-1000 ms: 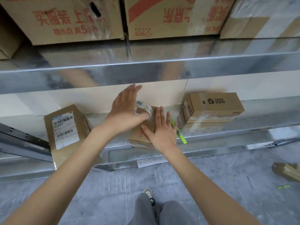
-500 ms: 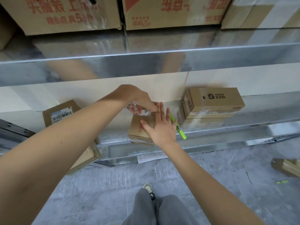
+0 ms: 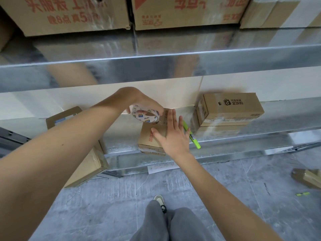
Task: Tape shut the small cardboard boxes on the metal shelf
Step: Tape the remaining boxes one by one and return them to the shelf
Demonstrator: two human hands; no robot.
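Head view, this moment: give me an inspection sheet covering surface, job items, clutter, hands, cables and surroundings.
Surface: metal shelf, shiny, reflective.
Job's things: small box at the shelf's front edge; tape roll above its far end; printed box to its right; labelled box to the left, partly hidden by the forearm.
Clutter: green marker beside the small box.
Hands: left hand grips the tape roll; right hand presses flat on the small box.
Cables: nothing seen.
Surroundings: large cartons on the upper shelf; paper slip and another box on the floor.
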